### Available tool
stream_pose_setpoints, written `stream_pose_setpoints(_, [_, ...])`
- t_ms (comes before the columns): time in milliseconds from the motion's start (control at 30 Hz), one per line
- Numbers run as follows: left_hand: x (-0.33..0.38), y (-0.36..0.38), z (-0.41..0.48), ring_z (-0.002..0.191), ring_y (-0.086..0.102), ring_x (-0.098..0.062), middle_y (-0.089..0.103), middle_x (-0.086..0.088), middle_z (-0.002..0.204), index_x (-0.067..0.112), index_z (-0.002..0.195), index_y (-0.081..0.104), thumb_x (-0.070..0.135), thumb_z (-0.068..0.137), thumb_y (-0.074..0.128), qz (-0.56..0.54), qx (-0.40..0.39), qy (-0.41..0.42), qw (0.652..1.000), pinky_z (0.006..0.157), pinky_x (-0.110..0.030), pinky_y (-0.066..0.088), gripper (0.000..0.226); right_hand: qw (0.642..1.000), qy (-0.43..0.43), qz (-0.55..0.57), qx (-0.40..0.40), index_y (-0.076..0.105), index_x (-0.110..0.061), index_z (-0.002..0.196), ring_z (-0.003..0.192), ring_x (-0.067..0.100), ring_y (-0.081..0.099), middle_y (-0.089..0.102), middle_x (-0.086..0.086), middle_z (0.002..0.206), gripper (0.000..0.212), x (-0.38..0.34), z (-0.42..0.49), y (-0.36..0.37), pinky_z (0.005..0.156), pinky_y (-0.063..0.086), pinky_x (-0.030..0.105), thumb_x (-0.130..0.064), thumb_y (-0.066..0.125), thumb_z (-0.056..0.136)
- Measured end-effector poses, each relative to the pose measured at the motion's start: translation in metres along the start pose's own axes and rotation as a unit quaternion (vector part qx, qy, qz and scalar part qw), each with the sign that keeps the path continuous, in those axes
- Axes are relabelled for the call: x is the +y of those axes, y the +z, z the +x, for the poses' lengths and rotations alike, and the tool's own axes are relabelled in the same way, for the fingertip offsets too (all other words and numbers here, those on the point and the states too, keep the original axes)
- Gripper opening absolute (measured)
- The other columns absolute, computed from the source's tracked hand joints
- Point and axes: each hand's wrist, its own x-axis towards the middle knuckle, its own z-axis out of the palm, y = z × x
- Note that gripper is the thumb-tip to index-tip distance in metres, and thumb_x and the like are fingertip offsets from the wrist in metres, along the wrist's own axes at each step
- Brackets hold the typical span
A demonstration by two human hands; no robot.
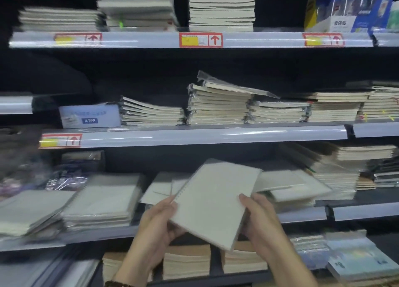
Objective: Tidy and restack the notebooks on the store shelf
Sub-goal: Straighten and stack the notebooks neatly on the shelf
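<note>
I hold a pale grey spiral notebook [212,202] tilted in front of the lower shelf [302,216]. My left hand [159,222] grips its left edge by the spiral binding. My right hand [261,219] grips its right edge, thumb on the cover. Behind it on that shelf lie untidy piles of similar grey notebooks [103,200], and more loose ones [289,185] to the right. The middle shelf [194,134] carries several uneven stacks of cream-edged notebooks [218,104], the top one askew in a loose plastic sleeve.
The top shelf [151,39] holds tall notebook stacks and blue packaged goods [354,8] at the right. A pale blue box [89,116] stands on the middle shelf's left. Brown-edged stacks [186,263] and wrapped packs [354,258] fill the bottom level.
</note>
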Motion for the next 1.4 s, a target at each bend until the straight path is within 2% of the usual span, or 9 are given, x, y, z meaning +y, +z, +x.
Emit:
stream_pose_setpoints(167, [0.006, -0.023, -0.001, 0.085, 0.078, -0.025, 0.082, -0.014, 0.106, 0.009, 0.122, 0.073, 0.002, 0.105, 0.055, -0.026, 0.063, 0.066, 0.995, 0.057, -0.036, 0.064, 0.026, 0.999, 0.001, 0.008, -0.033, 0.07, -0.009, 0.122, 0.108, 0.033, 0.076, 0.082, 0.01, 0.112, 0.02, 0.025, -0.015, 0.042, 0.085, 0.061, 0.046, -0.012, 0.059, 0.106])
stream_pose_setpoints(400, [0.018, -0.074, 0.002, 0.092, 0.074, -0.03, 0.079, -0.018, 0.113, 0.013, 0.124, 0.073, 0.007, 0.104, 0.059, -0.029, 0.103, 0.113, 0.988, 0.057, -0.036, 0.062, 0.025, 0.997, -0.008, -0.057, -0.055, 0.065, -0.016, 0.12, 0.048, 0.03, 0.067, 0.079, 0.023, 0.079, 0.021, 0.071, -0.037, 0.095, 0.043, 0.048, 0.03, -0.003, 0.058, 0.105])
stream_pose_setpoints(800, [0.058, -0.19, 0.017, 0.052, 0.045, -0.012, 0.062, -0.001, 0.069, 0.022, 0.12, 0.073, 0.0, 0.1, 0.063, 0.121, 0.177, 0.152, 0.965, 0.045, -0.023, 0.035, 0.031, 0.974, -0.001, -0.19, -0.124, 0.065, -0.033, 0.107, 0.056, 0.015, 0.071, 0.08, 0.002, 0.092, 0.023, 0.094, 0.002, 0.191, 0.06, 0.058, 0.031, -0.012, 0.059, 0.106])
stream_pose_setpoints(967, [0.086, -0.225, 0.04, 0.056, 0.063, -0.016, 0.076, 0.003, 0.078, 0.021, 0.128, 0.073, 0.006, 0.096, 0.072, 0.249, 0.232, 0.208, 0.917, 0.057, -0.035, 0.055, 0.035, 0.97, -0.028, -0.216, -0.104, 0.068, -0.028, 0.121, 0.063, 0.018, 0.076, 0.08, -0.004, 0.071, 0.021, 0.109, 0.03, 0.24, 0.072, 0.068, 0.046, -0.018, 0.066, 0.103])
stream_pose_setpoints(1067, [0.088, -0.234, 0.051, 0.057, 0.073, -0.016, 0.079, -0.002, 0.089, 0.011, 0.128, 0.071, 0.01, 0.093, 0.076, 0.32, 0.274, 0.19, 0.887, 0.056, -0.034, 0.061, 0.035, 0.96, -0.032, -0.263, -0.092, 0.055, -0.014, 0.149, 0.071, 0.013, 0.079, 0.08, -0.004, 0.072, 0.05, 0.124, 0.042, 0.256, 0.076, 0.066, 0.038, -0.022, 0.067, 0.101])
stream_pose_setpoints(1167, [0.079, -0.236, 0.053, 0.058, 0.074, -0.013, 0.078, 0.0, 0.079, 0.012, 0.122, 0.072, 0.018, 0.091, 0.078, 0.369, 0.325, 0.181, 0.852, 0.063, -0.035, 0.063, 0.031, 0.942, -0.035, -0.325, -0.083, 0.07, -0.015, 0.128, 0.075, 0.01, 0.077, 0.08, -0.006, 0.072, 0.029, 0.141, 0.043, 0.257, 0.086, 0.064, 0.042, -0.018, 0.065, 0.099])
stream_pose_setpoints(1233, [0.072, -0.237, 0.052, 0.067, 0.076, -0.016, 0.078, 0.0, 0.083, 0.015, 0.116, 0.073, 0.025, 0.089, 0.078, 0.395, 0.348, 0.192, 0.828, 0.073, -0.039, 0.062, 0.029, 0.924, -0.061, -0.372, -0.062, 0.075, -0.02, 0.114, 0.071, 0.004, 0.074, 0.078, -0.008, 0.073, 0.019, 0.149, 0.039, 0.253, 0.074, 0.064, 0.029, -0.015, 0.063, 0.1])
stream_pose_setpoints(1300, [0.069, -0.236, 0.05, 0.081, 0.074, -0.025, 0.075, -0.003, 0.093, 0.015, 0.116, 0.072, 0.024, 0.089, 0.078, 0.403, 0.36, 0.208, 0.816, 0.079, -0.04, 0.059, 0.029, 0.922, -0.075, -0.376, -0.054, 0.069, -0.019, 0.134, 0.065, 0.0, 0.073, 0.078, -0.008, 0.079, 0.032, 0.156, 0.036, 0.25, 0.056, 0.054, 0.011, -0.012, 0.059, 0.104])
stream_pose_setpoints(1400, [0.065, -0.226, 0.045, 0.094, 0.063, -0.031, 0.06, -0.01, 0.113, 0.019, 0.119, 0.066, 0.023, 0.091, 0.077, 0.438, 0.367, 0.214, 0.792, 0.081, -0.037, 0.048, 0.031, 0.921, -0.095, -0.374, -0.05, 0.066, -0.016, 0.14, 0.067, -0.004, 0.073, 0.077, -0.007, 0.092, 0.037, 0.157, 0.029, 0.246, 0.058, 0.058, 0.015, -0.008, 0.058, 0.105])
